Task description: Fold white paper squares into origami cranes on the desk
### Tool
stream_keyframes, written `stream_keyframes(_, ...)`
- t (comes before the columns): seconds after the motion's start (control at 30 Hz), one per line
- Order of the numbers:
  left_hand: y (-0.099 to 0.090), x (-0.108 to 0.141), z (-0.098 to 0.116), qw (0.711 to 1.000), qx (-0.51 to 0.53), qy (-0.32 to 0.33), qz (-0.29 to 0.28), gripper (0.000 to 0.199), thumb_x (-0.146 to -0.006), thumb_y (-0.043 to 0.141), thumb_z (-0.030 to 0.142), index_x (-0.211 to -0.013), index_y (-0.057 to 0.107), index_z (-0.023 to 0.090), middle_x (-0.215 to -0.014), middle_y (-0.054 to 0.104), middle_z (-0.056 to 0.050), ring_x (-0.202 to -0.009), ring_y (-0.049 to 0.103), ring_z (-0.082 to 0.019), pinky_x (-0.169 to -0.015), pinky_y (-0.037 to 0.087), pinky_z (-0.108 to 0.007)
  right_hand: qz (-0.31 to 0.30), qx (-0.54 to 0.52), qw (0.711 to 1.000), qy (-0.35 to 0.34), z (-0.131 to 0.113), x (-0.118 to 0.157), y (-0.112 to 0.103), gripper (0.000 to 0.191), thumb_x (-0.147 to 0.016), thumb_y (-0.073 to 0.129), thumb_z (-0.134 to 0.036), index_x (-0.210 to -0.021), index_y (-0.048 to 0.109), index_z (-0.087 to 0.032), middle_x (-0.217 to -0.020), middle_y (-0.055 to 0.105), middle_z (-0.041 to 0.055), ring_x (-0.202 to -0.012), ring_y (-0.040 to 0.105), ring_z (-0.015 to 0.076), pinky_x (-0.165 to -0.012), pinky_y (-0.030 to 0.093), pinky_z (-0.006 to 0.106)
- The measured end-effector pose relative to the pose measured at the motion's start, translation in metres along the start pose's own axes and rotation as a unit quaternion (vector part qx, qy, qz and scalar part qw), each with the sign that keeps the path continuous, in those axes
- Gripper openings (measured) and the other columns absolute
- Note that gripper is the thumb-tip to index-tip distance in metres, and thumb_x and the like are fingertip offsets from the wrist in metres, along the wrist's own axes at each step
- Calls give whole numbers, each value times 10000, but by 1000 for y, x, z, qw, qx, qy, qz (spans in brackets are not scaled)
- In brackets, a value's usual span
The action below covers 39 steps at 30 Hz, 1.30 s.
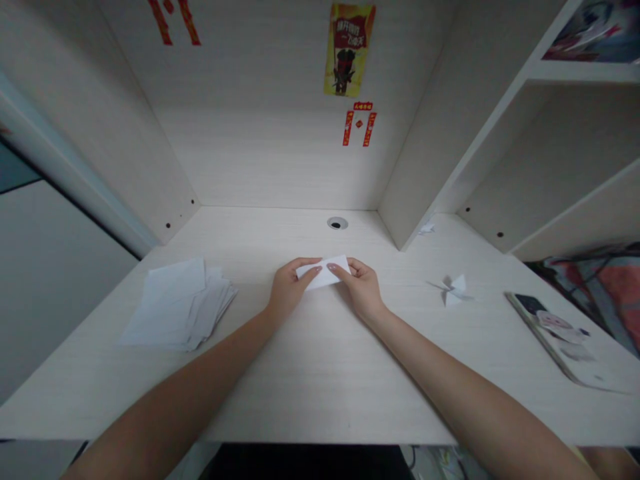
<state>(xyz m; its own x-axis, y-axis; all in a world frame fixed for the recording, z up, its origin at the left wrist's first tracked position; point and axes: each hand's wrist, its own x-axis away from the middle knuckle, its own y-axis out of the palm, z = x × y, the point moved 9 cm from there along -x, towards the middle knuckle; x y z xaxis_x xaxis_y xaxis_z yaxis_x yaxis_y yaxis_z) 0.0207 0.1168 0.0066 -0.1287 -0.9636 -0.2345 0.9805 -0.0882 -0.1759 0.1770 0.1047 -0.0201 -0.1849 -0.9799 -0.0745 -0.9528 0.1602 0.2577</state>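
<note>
A small folded sheet of white paper (325, 275) is held a little above the middle of the desk, its long side running nearly level and its right end slightly higher. My left hand (293, 283) pinches its left part, thumb on the near face and fingers behind. On the other end, my right hand (363, 283) grips in the same way, with the two thumbs close together near the centre. The fingertips behind the paper are mostly hidden. To the right lies a folded white paper crane (454, 290) with thin pointed ends.
A loose stack of white paper sheets (173, 303) lies at the left. A phone in a decorated case (560, 333) rests near the right edge. A round cable hole (337, 223) sits at the back of the desk (300, 373). An upright panel (400, 200) stands at back right.
</note>
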Motion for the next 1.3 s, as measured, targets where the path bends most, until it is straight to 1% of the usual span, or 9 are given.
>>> stream_keyframes(0.13,-1,0,1,1000,-6,-9,6,275,-731,643,363,-943,696,197,-901,705,-40,-654,591,-137,-536,439,-226,-2,4,1000,-2,-2,0,1,286,-603,750,-398,-791,682,-193,-753,700,23,-643,601,164,-616,449,280)
stream_keyframes(0.23,-5,1,5,1000,-5,-2,26,278,-733,645,347,-962,692,196,-955,696,-46,-695,599,-141,-556,454,-225,-16,12,1000,-13,-5,0,5,308,-606,747,-399,-834,679,-204,-794,696,20,-670,596,160,-620,451,271)
stream_keyframes(0.3,-9,1,9,999,-1,1,47,329,-733,646,339,-1028,668,193,-981,689,-52,-715,604,-144,-563,465,-227,-34,22,999,-7,-2,0,9,318,-597,754,-398,-833,674,-201,-755,684,13,-631,576,147,-590,440,262)
stream_keyframes(0.47,-14,3,15,997,14,-10,75,471,-721,669,327,-1166,591,195,-893,690,-45,-653,608,-140,-509,462,-221,-62,73,995,36,12,2,13,305,-578,759,-429,-674,663,-155,-600,636,15,-539,526,134,-551,407,268)
stream_keyframes(0.7,-9,4,9,997,36,-35,56,415,-702,687,315,-1089,636,176,-734,673,-19,-541,558,-110,-456,423,-205,-66,125,989,51,14,4,11,350,-593,730,-480,-598,658,-137,-604,647,28,-537,515,127,-530,367,252)
stream_keyframes(0.9,-3,1,-7,990,109,-75,41,439,-692,687,314,-1102,617,174,-748,679,-14,-542,563,-103,-473,432,-199,-61,140,987,53,20,2,9,391,-586,721,-514,-569,636,-132,-540,598,5,-475,450,99,-459,288,231)
stream_keyframes(1.0,-4,0,-9,989,111,-82,48,383,-674,698,304,-1029,653,166,-738,681,-15,-551,567,-103,-481,431,-194,-59,142,987,53,22,1,8,393,-578,729,-512,-546,620,-136,-532,584,3,-469,431,93,-450,263,232)
stream_keyframes(1.2,-10,-1,-9,989,106,-80,66,342,-659,706,295,-971,680,157,-699,676,-12,-545,562,-108,-473,418,-195,-67,145,987,35,16,0,10,366,-597,727,-496,-535,636,-147,-515,584,11,-487,447,102,-474,282,240)
stream_keyframes(1.3,-11,-2,-10,989,105,-75,70,333,-659,706,300,-959,685,157,-738,683,-19,-571,570,-111,-488,423,-197,-66,136,988,37,17,-1,9,348,-600,730,-486,-554,654,-149,-530,600,20,-502,468,109,-485,300,241)
